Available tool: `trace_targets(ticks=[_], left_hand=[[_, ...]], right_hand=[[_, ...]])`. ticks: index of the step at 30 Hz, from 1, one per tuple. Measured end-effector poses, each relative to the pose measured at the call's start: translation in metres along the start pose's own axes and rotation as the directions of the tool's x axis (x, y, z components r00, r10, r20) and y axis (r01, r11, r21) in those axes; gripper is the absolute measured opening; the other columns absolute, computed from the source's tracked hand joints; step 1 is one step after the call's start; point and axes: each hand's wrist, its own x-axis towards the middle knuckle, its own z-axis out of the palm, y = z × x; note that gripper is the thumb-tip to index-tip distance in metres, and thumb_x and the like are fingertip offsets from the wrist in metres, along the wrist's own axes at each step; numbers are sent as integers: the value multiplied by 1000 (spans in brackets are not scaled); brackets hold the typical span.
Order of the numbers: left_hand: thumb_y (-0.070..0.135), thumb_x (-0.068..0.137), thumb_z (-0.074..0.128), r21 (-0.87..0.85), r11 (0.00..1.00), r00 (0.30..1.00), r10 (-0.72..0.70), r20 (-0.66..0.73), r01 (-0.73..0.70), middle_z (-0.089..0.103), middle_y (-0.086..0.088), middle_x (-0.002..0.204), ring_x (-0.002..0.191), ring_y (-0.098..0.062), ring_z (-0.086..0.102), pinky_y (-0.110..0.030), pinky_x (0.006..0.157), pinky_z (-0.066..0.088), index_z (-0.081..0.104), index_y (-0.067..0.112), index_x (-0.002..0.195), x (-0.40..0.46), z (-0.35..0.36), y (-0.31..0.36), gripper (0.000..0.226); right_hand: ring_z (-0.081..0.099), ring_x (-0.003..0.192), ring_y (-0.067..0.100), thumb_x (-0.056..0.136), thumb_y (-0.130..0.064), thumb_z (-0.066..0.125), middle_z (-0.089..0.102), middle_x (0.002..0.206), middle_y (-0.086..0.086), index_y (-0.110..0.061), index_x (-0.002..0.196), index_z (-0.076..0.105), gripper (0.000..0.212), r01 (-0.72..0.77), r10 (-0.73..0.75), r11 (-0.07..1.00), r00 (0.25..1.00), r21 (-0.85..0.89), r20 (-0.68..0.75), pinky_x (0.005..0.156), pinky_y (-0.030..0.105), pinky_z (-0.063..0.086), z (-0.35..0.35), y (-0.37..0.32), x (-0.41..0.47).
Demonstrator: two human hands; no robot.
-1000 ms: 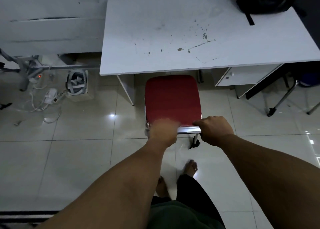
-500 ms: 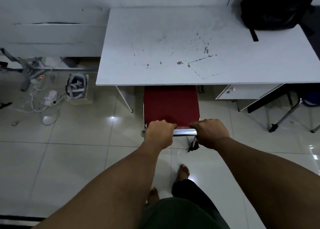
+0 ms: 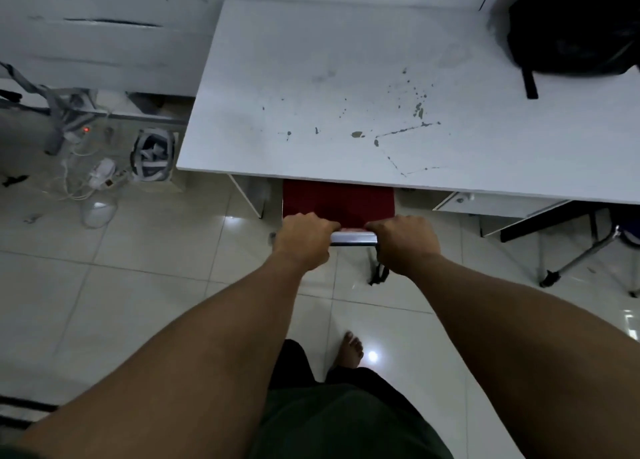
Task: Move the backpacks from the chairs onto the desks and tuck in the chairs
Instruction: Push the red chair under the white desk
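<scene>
A red-seated chair (image 3: 339, 202) stands mostly under the white desk (image 3: 346, 77); only a strip of its seat and its chrome back rail show. My left hand (image 3: 303, 240) grips the left end of the rail. My right hand (image 3: 403, 242) grips the right end. A black backpack (image 3: 571, 25) lies on the desk's far right corner, one strap hanging toward me. The chair's front half is hidden by the desktop.
A drawer unit (image 3: 485, 209) hangs under the desk at right. Another chair's metal legs (image 3: 571, 261) stand at the right edge. Cables, a power strip (image 3: 104, 178) and a small bin (image 3: 152, 157) lie on the tiled floor at left. My bare foot (image 3: 353, 349) is behind the chair.
The chair has slid forward under the desk, with both hands on its back rail. Less of the red seat shows now, and I have stepped closer.
</scene>
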Motion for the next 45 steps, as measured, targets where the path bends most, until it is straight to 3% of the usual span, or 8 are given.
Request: trace_targets(ticks=[6,10,14,19,23,28,33,45], left_hand=[[34,81,64,5,1000,999,29,29,-29,72,6,91,80,-20,67,-35,74,57,60,40,124,16,1,-23,44],[32,84,65,9,999,999,43,14,-43,72,6,95,84,-21,67,-34,75,56,60,42,126,35,-7,-39,44],[28,79,66,15,999,999,46,-14,-46,72,4,93,84,-21,67,-32,71,52,65,41,118,67,-14,-51,42],[26,77,62,45,995,996,91,1,-91,72,1,92,80,-24,66,-29,66,44,63,39,120,90,-13,-64,45],[26,76,59,53,991,992,126,-26,-125,73,3,93,80,-23,67,-30,67,47,64,38,120,89,-8,-68,46],[26,75,60,29,994,995,103,-2,-103,72,3,93,81,-23,66,-30,70,49,63,39,121,91,-6,-70,48],[28,76,61,17,996,996,87,20,-87,71,2,90,78,-23,65,-29,69,49,62,40,122,92,-7,-70,47],[19,81,59,-25,996,989,89,118,-86,67,2,97,78,-20,57,-29,65,44,54,41,132,93,-17,-69,56]], right_hand=[[68,74,24,85,-26,66,73,93,-2,-30,120,63,36,58,-57,997,998,60,-18,59,27,40,4,-2,19],[67,73,22,87,-26,63,73,92,-2,-31,123,63,37,31,-30,997,999,72,-27,58,26,39,-3,-4,42],[66,74,23,85,-23,60,72,90,-2,-33,118,64,35,-22,23,998,1000,63,-20,62,28,48,-15,7,73],[66,70,25,81,-22,60,72,84,-1,-34,116,64,37,-22,22,1000,999,16,-24,60,27,44,-16,15,92],[68,75,25,80,-26,63,72,90,-5,-38,116,63,37,-10,10,1000,1000,9,-22,58,26,39,-12,15,92],[69,83,25,81,-28,63,73,99,-6,-36,119,63,39,-19,19,1000,1000,-4,-17,67,30,53,-12,13,92],[68,78,26,79,-25,61,71,95,-6,-34,116,62,38,-33,33,999,999,12,10,65,31,53,-15,12,94],[65,88,24,81,-24,56,67,102,-5,-36,120,59,41,-82,74,993,992,85,98,65,31,45,-21,9,97]])
